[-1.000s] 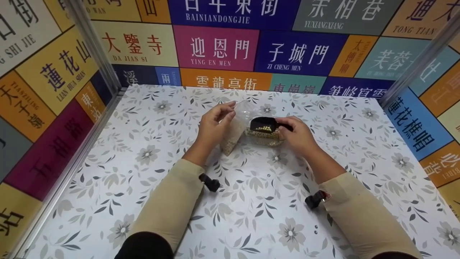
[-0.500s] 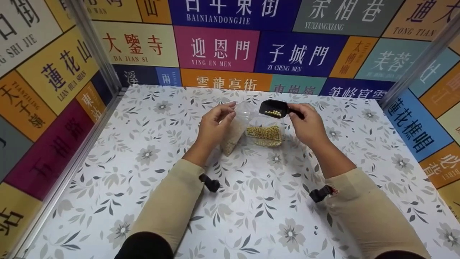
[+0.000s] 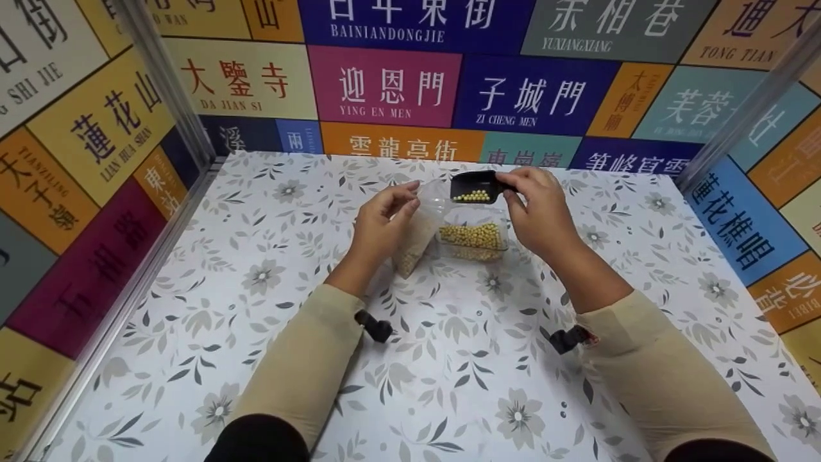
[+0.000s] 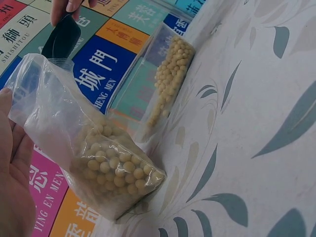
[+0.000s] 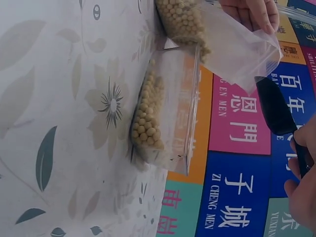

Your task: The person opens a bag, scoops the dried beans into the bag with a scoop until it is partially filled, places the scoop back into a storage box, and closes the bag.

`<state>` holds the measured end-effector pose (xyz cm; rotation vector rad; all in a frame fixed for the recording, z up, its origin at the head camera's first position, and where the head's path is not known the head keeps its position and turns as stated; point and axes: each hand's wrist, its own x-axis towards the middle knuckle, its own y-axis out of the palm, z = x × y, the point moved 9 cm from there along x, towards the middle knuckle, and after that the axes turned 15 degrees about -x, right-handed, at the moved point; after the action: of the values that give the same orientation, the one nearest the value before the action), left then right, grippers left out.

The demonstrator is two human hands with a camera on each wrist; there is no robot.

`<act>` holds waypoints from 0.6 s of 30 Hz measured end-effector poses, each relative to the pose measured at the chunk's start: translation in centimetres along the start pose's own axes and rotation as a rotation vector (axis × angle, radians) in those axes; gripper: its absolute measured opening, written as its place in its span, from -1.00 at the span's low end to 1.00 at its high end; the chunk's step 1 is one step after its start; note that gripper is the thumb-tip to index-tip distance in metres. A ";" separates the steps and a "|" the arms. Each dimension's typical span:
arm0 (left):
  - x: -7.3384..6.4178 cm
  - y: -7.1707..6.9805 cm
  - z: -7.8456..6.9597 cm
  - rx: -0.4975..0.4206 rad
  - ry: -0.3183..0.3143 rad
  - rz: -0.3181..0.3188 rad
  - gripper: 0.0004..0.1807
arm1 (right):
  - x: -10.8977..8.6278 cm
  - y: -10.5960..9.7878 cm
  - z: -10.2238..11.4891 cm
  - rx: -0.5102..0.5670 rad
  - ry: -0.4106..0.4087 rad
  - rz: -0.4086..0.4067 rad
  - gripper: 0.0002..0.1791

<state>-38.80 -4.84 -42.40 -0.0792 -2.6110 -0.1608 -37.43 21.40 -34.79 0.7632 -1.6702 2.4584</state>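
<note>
My left hand (image 3: 380,221) pinches the top edge of a clear plastic bag (image 4: 54,94), which stands on the table partly filled with round yellow soybeans (image 4: 118,170). In my right hand (image 3: 542,208) is the handle of a black scoop (image 3: 474,186) carrying a small load of soybeans. The scoop is raised above the table, its front lip right at the bag's mouth in the right wrist view. Below the scoop, to the right of the bag, sits a clear plastic box (image 5: 170,111) with more soybeans (image 3: 473,236) in it.
The table (image 3: 449,372) has a white covering with grey flowers and leaves. Panels with coloured lettering (image 3: 394,86) wall it in at the back and sides, with metal posts (image 3: 170,83) at the corners.
My right hand has lifted the scoop out of the box with soybeans in it, then moved it left to the bag's mouth. The left hand and bag have stayed in place.
</note>
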 end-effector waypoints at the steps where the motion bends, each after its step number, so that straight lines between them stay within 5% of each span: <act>1: 0.0 0.0 0.0 -0.003 -0.001 -0.001 -0.86 | 0.0 -0.1 0.3 -0.019 -0.017 -0.010 -0.64; 12: 0.0 -0.1 0.2 -0.003 -0.004 0.005 -0.87 | -0.1 -0.2 0.9 -0.037 -0.066 -0.052 -0.66; 18: 0.0 -0.1 0.3 0.010 -0.030 -0.003 -0.89 | -0.1 -0.1 -0.7 -0.009 -0.003 -0.055 -0.65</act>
<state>-38.96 -4.89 -42.68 -0.0746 -2.6414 -0.1488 -37.58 22.06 -34.93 0.8010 -1.6366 2.4127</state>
